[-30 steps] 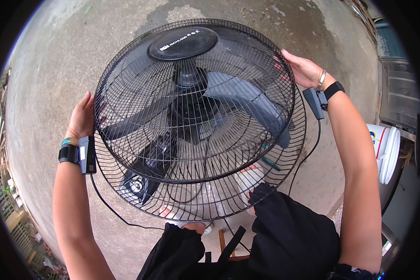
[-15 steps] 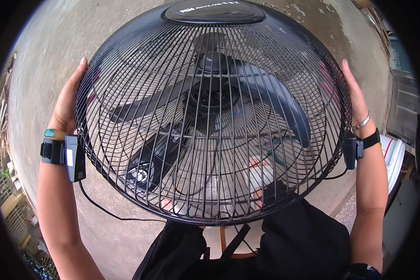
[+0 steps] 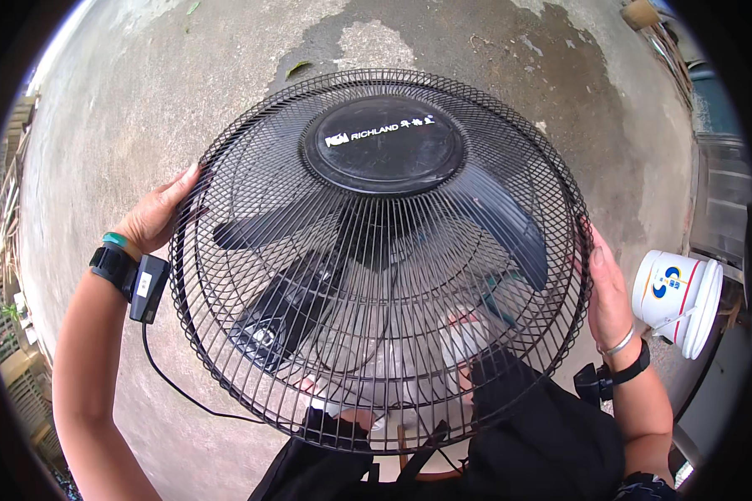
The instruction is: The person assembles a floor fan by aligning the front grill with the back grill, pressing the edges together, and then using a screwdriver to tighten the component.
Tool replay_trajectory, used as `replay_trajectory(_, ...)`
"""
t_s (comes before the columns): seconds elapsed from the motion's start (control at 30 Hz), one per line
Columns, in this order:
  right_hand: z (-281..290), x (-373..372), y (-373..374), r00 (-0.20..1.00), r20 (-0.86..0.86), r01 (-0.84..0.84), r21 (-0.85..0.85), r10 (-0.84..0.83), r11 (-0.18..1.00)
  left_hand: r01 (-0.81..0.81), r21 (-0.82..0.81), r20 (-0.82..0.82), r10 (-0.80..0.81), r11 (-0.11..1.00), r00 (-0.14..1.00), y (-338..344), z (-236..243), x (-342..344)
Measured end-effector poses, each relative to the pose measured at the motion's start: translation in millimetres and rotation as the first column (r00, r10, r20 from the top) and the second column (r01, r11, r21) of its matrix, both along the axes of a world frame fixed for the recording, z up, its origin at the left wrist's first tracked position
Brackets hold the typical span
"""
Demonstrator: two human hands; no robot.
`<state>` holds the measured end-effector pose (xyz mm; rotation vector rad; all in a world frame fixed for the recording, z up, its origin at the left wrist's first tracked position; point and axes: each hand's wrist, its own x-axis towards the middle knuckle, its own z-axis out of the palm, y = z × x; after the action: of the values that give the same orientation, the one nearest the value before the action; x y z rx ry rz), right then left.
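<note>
Grey concrete floor (image 3: 117,159), dark in patches at the far side, lies below. I see the round black wire fan cage (image 3: 383,179) right between both hands; it has no long side. My left hand (image 3: 153,215) grips its left edge, farther away. My right hand (image 3: 610,292) grips its right edge, nearer.

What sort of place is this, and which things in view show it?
Probably an outdoor yard: grey concrete ground with a dark, damp-looking patch, a small green leaf lying there, and a white plastic bucket nearby.
</note>
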<state>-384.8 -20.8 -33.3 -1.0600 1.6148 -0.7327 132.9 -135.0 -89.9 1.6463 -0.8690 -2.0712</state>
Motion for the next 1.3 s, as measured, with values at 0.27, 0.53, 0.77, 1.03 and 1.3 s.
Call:
replay_trajectory(0.27,10.6,6.5,1.3,0.984,0.167,0.049,0.061,-0.058,0.997,0.040,-0.020,0.202,-0.035,0.999,0.979,-13.4,-12.2,2.9)
replay_trajectory(0.53,11.9,13.5,-3.0,0.995,0.093,0.035,0.111,-0.045,0.993,-0.142,0.177,0.123,0.122,0.974,0.985,28.0,1.8,4.4)
replay_trajectory(0.77,9.5,6.9,-0.3,0.999,0.043,0.011,0.116,-0.016,0.993,-0.393,0.033,0.091,0.388,0.919,0.917,91.8,46.3,-66.3)
replay_trajectory(1.03,-3.0,-14.5,-16.4,0.989,0.045,0.125,0.248,-0.140,0.961,-0.422,-0.041,0.126,0.424,0.906,0.897,103.7,43.0,-59.4)
replay_trajectory(1.3,-32.9,-27.0,-43.4,0.967,0.173,0.121,0.342,-0.189,0.932,-0.393,-0.028,0.188,0.391,0.919,0.901,105.5,42.4,-57.4)
